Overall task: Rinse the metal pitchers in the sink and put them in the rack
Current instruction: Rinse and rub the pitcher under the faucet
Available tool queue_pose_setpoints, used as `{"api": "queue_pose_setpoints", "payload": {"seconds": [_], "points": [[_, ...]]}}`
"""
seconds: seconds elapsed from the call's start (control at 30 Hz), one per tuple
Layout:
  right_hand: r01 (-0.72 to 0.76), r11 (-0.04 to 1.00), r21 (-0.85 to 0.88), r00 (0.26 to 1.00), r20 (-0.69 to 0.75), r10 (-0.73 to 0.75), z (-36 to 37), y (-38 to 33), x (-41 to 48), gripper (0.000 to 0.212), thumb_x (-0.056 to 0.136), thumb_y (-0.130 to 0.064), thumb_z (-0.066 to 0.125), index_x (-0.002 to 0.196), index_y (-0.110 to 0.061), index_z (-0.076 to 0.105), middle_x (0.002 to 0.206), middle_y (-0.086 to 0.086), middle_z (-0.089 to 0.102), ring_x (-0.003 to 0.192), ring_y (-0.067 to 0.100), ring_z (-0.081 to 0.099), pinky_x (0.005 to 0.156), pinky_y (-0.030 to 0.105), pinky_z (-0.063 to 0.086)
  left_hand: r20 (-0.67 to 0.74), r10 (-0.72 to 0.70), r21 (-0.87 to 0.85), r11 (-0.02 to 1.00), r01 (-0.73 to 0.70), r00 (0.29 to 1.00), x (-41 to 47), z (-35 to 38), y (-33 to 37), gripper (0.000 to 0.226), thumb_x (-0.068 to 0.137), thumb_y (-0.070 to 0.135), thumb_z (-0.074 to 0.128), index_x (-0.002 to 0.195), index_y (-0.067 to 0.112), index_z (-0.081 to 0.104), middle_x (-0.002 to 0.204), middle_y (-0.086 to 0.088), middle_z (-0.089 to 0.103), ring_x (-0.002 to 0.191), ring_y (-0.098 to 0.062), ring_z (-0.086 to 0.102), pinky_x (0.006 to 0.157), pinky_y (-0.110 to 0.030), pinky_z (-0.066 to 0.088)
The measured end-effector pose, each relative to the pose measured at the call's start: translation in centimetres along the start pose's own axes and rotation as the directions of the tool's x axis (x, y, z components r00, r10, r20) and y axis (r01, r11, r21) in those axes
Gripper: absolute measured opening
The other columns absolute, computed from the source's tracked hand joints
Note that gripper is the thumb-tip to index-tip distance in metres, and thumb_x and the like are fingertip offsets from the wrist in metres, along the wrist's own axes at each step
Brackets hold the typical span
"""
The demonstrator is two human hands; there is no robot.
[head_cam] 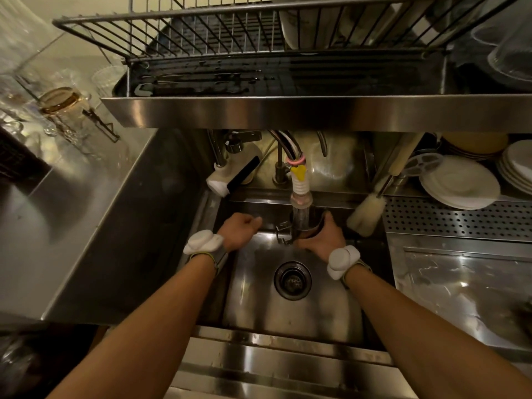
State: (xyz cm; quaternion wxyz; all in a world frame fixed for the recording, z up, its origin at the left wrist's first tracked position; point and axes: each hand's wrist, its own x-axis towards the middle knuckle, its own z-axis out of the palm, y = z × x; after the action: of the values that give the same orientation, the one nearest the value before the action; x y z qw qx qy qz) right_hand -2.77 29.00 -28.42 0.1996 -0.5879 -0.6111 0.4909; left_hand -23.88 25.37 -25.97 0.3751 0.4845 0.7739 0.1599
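Gripping a shiny metal pitcher (309, 230) under the ribbed faucet (300, 194), the right hand (324, 239); left hand (240, 230) loosely curled, empty.

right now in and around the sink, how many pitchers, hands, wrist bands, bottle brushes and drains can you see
metal pitcher: 1, under the tap, held by the right hand
hands: 2, left hand, right hand
white wrist bands: 2
bottle brush: 1
drain: 1
total: 7

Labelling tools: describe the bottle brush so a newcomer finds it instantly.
Start at the sink and go to its back right corner. The bottle brush leans there, fluffy cream head down beside the right hand, its long handle slanting up toward the stacked white plates.
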Motion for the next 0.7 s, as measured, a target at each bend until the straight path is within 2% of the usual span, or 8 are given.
{"api": "queue_pose_setpoints", "payload": {"seconds": [0.1, 0.2, 0.3, 0.37, 0.43, 0.53, 0.6, 0.7], "points": [[0.041, 0.999, -0.027, 0.993, 0.114, -0.038, 0.5, -0.5, -0.4, 0.088, 0.056, -0.019, 0.090, 0.131, -0.014, 0.042, 0.124, 0.004, 0.060, 0.107, 0.019, 0.058, 0.088, 0.025, 0.045, 0.026, 0.001, 0.008, 1.000, -0.001, 1.000, -0.2, 0.2, 0.5, 0.036, 0.098, 0.035, 0.044, 0.083, 0.010, 0.066, 0.082, -0.006, 0.061, 0.078, -0.017, 0.055, 0.074, -0.025, 0.038], [0.016, 0.999, -0.030, 0.997, 0.074, -0.014, 0.1, 0.0, -0.3, 0.092, 0.056, -0.017, 0.090, 0.133, -0.013, 0.040, 0.128, 0.006, 0.059, 0.113, 0.023, 0.057, 0.092, 0.027, 0.045, 0.043, 0.023, 0.000, 1.000, -0.023, 0.999, -0.4, 0.6, 0.7, 0.035, 0.098, 0.036, 0.044, 0.082, 0.012, 0.065, 0.083, -0.005, 0.062, 0.079, -0.016, 0.056, 0.075, -0.024, 0.039], [0.002, 0.999, -0.035, 0.999, 0.043, 0.000, -0.2, -0.2, -0.5, 0.091, 0.055, -0.018, 0.090, 0.131, -0.012, 0.041, 0.128, 0.007, 0.058, 0.116, 0.025, 0.056, 0.093, 0.027, 0.045, 0.103, 0.053, -0.101, 0.994, -0.043, 0.993, -0.8, 0.8, 1.4, 0.042, 0.099, 0.037, 0.043, 0.095, 0.004, 0.069, 0.092, -0.007, 0.064, 0.086, -0.017, 0.057, 0.076, -0.027, 0.044], [0.001, 0.999, -0.041, 0.998, 0.068, 0.001, 0.3, -0.3, -0.8, 0.090, 0.054, -0.020, 0.091, 0.129, -0.013, 0.042, 0.127, 0.005, 0.058, 0.114, 0.022, 0.057, 0.092, 0.026, 0.045, 0.179, 0.059, -0.202, 0.979, -0.022, 0.982, -1.3, 1.1, 2.4, 0.046, 0.100, 0.036, 0.041, 0.105, -0.001, 0.067, 0.094, -0.007, 0.064, 0.087, -0.015, 0.058, 0.071, -0.018, 0.045], [0.005, 1.000, 0.002, 0.999, 0.043, -0.005, 0.5, -0.4, -1.1, 0.091, 0.054, -0.022, 0.091, 0.130, -0.013, 0.042, 0.127, 0.004, 0.058, 0.113, 0.019, 0.056, 0.092, 0.025, 0.044, 0.227, 0.082, -0.261, 0.965, -0.021, 0.970, -1.7, 1.5, 3.2, 0.039, 0.100, 0.029, 0.042, 0.101, -0.001, 0.067, 0.083, -0.004, 0.064, 0.077, -0.012, 0.057, 0.064, -0.012, 0.044], [-0.014, 0.999, 0.038, 1.000, 0.013, 0.014, 0.2, -0.5, -1.2, 0.094, 0.054, -0.024, 0.091, 0.132, -0.013, 0.042, 0.130, 0.004, 0.057, 0.119, 0.022, 0.054, 0.096, 0.027, 0.044, 0.215, 0.130, -0.249, 0.966, -0.074, 0.968, -2.1, 1.7, 4.1, 0.023, 0.099, 0.016, 0.046, 0.088, 0.003, 0.062, 0.071, -0.001, 0.058, 0.064, -0.007, 0.052, 0.056, -0.006, 0.040], [-0.031, 0.999, 0.024, 0.998, 0.047, 0.030, -0.1, -0.7, -1.6, 0.100, 0.049, -0.034, 0.092, 0.133, -0.014, 0.042, 0.131, 0.001, 0.056, 0.120, 0.021, 0.053, 0.102, 0.032, 0.044, 0.198, 0.135, -0.248, 0.965, -0.084, 0.971, -2.4, 1.6, 4.4, 0.019, 0.098, 0.011, 0.047, 0.089, 0.003, 0.062, 0.069, -0.001, 0.056, 0.058, 0.000, 0.052, 0.052, -0.004, 0.038], [0.003, 1.000, 0.006, 0.994, 0.109, -0.004, -1.0, -0.1, -1.5, 0.119, 0.029, -0.065, 0.088, 0.132, -0.022, 0.046, 0.125, -0.005, 0.062, 0.115, 0.015, 0.059, 0.101, 0.041, 0.048, 0.172, 0.113, -0.235, 0.969, -0.071, 0.979, -2.6, 1.5, 4.8, 0.021, 0.096, 0.009, 0.048, 0.097, -0.003, 0.065, 0.070, -0.001, 0.055, 0.060, -0.003, 0.052, 0.051, -0.004, 0.040]]}}
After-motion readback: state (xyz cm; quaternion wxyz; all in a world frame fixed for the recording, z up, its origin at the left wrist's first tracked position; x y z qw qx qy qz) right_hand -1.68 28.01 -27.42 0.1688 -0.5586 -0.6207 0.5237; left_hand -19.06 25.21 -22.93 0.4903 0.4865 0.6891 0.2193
